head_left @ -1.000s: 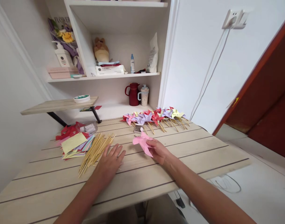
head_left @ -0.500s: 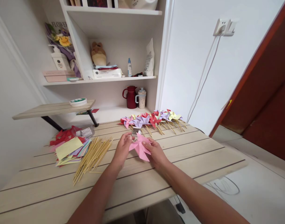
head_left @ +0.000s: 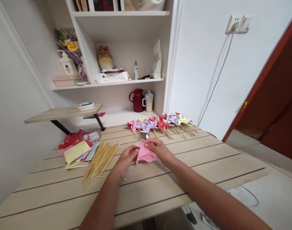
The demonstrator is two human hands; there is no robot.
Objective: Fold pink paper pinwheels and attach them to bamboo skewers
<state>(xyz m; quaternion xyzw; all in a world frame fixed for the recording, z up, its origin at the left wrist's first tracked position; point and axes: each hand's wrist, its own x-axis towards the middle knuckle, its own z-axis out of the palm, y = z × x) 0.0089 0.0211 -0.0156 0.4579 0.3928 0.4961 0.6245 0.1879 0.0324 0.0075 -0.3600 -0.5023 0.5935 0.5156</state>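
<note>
Both my hands are on a folded piece of pink paper [head_left: 146, 154] above a pale, slatted wooden table [head_left: 208, 156].
My right hand [head_left: 159, 150] pinches the paper along its upper right side, thumb lying on top; my left hand [head_left: 126, 159] pinches its left edge between thumb and fingers, so the sheet sits between my two hands, near the table's middle. Just beyond it is a small clear plastic box [head_left: 143, 136], and behind that lies a row of red, purple, pink and yellow paper pinwheels [head_left: 161, 124] on thin sticks. Left of my left hand lies a loose bundle of thin tan wooden sticks [head_left: 100, 163], beside a stack of multicoloured paper sheets [head_left: 76, 152] with a yellow one uppermost.
</note>
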